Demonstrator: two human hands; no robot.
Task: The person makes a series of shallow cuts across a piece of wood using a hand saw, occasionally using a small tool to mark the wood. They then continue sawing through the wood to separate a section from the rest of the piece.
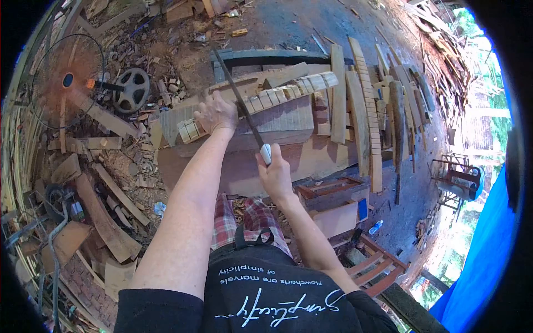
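My left hand (217, 112) presses down on a long notched piece of wood (269, 99), its fingers curled over the near edge. Evenly spaced cuts run across this piece, and part of its upper face is chipped away. In my right hand (275, 175) is the pale handle of what looks like a hand saw (244, 105). Its long dark blade lies across the notched wood just right of my left hand and points away from me. Beneath the wood is a thick, rough timber block (286, 116). The blade's cutting edge cannot be made out.
Several planks (363, 111) lie side by side at the right, one marked with close cross lines. A pedestal fan (68, 80) and its round base (131, 90) are at the left. Wood scraps cover the ground. A reddish wooden frame (383, 266) and a plastic bottle (376, 226) lie at lower right.
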